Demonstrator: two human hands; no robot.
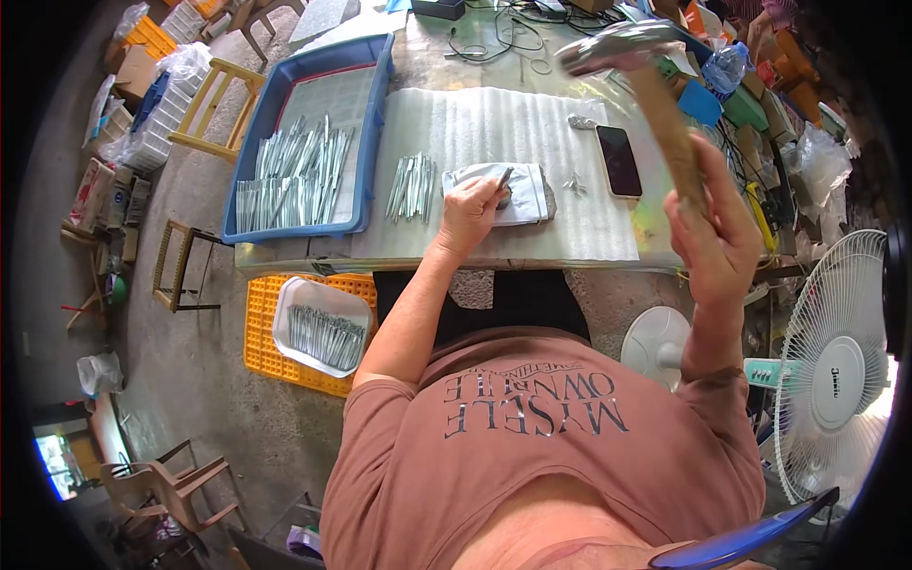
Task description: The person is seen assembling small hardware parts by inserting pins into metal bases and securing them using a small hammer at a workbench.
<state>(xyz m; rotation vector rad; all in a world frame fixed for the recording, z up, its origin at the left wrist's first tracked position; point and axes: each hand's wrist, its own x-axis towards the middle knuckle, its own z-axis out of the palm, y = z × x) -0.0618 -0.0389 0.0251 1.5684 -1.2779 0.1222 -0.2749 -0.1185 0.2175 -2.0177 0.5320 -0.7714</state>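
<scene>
My right hand [712, 223] is closed round the wooden handle of a hammer [665, 123], raised above the right part of the table; its metal head is slightly blurred. Closed over a white-covered pad [525, 180] at the table's front, my left hand [470, 211] pinches a short dark metal piece [504, 177] that sticks up from the fingers. Its lower end is hidden. Just left of that hand lies a small pile of thin silvery metal rods [411, 187]. Several tiny metal bits [575, 184] lie right of the pad.
A blue tray [377, 133] of metal rods stands left on the table. White foam sheeting [589, 228] lies under the pad; a phone [618, 161] rests at right. Below, an orange crate [261, 332] bears a white tub [285, 318] of metal pieces. A fan [836, 380] stands right.
</scene>
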